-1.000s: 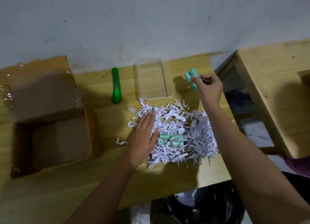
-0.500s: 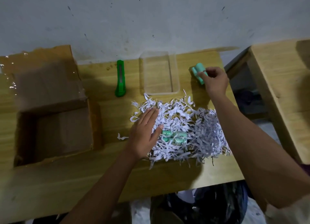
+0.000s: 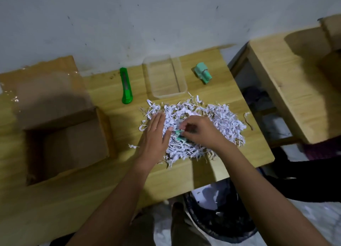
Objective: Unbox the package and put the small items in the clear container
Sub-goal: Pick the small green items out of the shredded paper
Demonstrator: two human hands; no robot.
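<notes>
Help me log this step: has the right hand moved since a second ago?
Yes. The right hand has left the spot right of the clear container, where mint items now lie, and come down onto the shredded paper.

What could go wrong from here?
1. The container is empty, while the mint items lie on the table right of it; they may get left out.
2. The right hand pinches a mint piece half buried in shreds; strips could ride along.
3. The shreds reach the table's front edge above a bin; a loose piece might drop in.
</notes>
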